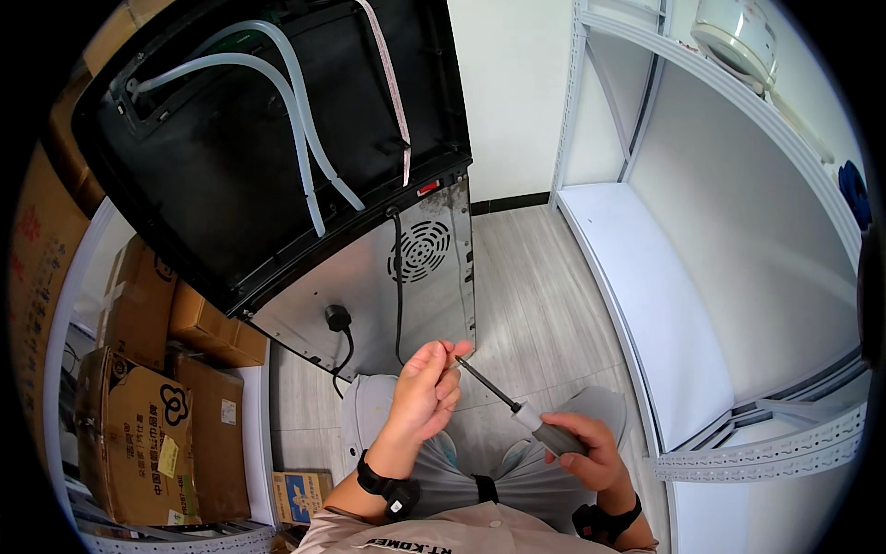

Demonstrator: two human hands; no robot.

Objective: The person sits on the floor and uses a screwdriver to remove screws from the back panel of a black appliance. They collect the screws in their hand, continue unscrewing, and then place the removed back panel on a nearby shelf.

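My right hand (586, 450) is wrapped round the grey handle of a screwdriver (535, 420), whose dark shaft points up and left. At the shaft's tip my left hand (426, 392) is closed in a pinch; anything between its fingertips is too small to make out. Beyond my hands stands a tall appliance with a metal back panel (360, 291), a round vent grille (420, 251) and a black cable (399, 286). Its black upper housing (231, 185) is exposed inside, with two pale flexible tubes (293, 102) and a flat ribbon cable (392, 83) hanging in it.
A white metal shelf (637, 286) runs along the right side. On the left, a shelf holds several cardboard boxes (138, 443). A small box (300, 497) lies low beside my left forearm. A black plug-like fitting (339, 319) with a cord juts from the back panel.
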